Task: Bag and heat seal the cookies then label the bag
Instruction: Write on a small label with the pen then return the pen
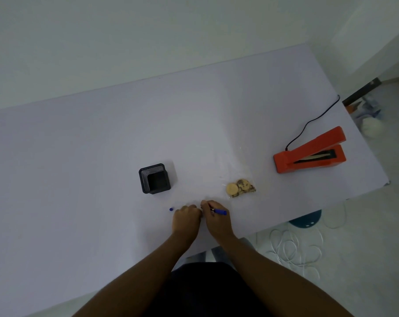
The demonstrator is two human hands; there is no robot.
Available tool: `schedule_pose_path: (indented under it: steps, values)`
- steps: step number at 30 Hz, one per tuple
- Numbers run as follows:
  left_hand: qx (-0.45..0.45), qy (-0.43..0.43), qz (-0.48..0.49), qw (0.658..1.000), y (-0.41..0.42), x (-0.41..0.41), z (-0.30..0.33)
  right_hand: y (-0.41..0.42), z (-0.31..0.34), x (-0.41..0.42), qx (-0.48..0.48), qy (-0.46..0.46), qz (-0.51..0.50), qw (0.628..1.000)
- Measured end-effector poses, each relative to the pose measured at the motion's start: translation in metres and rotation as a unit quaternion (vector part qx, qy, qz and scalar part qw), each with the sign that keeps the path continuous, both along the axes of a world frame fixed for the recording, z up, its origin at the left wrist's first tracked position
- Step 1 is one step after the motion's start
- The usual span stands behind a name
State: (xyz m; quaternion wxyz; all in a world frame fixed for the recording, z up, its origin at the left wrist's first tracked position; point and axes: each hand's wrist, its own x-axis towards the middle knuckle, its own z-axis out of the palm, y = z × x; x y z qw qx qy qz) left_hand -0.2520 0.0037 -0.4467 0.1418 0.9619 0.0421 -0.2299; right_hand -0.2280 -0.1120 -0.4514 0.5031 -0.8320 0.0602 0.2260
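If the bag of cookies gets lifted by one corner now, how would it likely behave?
The bag of cookies looks like thin clear film, so it would probably hang floppy. The cookies sit loose at one end and would likely slide and could crack. It seems light.

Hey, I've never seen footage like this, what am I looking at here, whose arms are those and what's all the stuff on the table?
This is one picture from a camera worn on a person's head, looking down at their own two bare arms. No robot is involved. On the pale table lie a clear bag of cookies, an orange heat sealer with its arm raised and a black cord, an empty black square holder, and a small blue cap. The right hand holds a blue pen. The left hand is closed beside it, probably steadying a label, though none is visible.
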Motion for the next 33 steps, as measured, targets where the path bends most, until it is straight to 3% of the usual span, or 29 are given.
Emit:
schedule_pose_path:
  steps: [6, 10, 13, 19, 23, 28, 33]
  values:
    - [-0.022, -0.026, 0.039, 0.999, 0.003, -0.004, 0.009, 0.001, -0.001, 0.0, 0.004, 0.038, 0.0, 0.999]
    - [-0.057, -0.115, 0.161, 0.979, 0.027, -0.01, 0.02, 0.001, 0.006, 0.002, 0.018, 0.044, -0.02, 0.999]
    - [-0.056, -0.089, 0.218, 0.97, 0.047, -0.017, 0.017, 0.001, 0.013, 0.004, 0.018, 0.032, -0.018, 0.999]
    - [-0.045, -0.036, 0.229, 0.972, 0.064, -0.015, 0.012, 0.011, 0.028, 0.014, 0.02, 0.003, 0.034, 0.999]
    - [-0.095, -0.042, 0.263, 0.959, 0.071, -0.014, 0.017, 0.016, 0.048, 0.017, 0.049, 0.002, 0.055, 0.997]
    - [-0.111, 0.018, 0.23, 0.967, 0.077, -0.036, 0.015, 0.017, 0.057, 0.014, 0.057, 0.028, 0.041, 0.997]
    - [-0.093, 0.022, 0.231, 0.968, 0.062, -0.046, 0.013, 0.024, 0.057, 0.002, 0.038, 0.051, 0.057, 0.996]
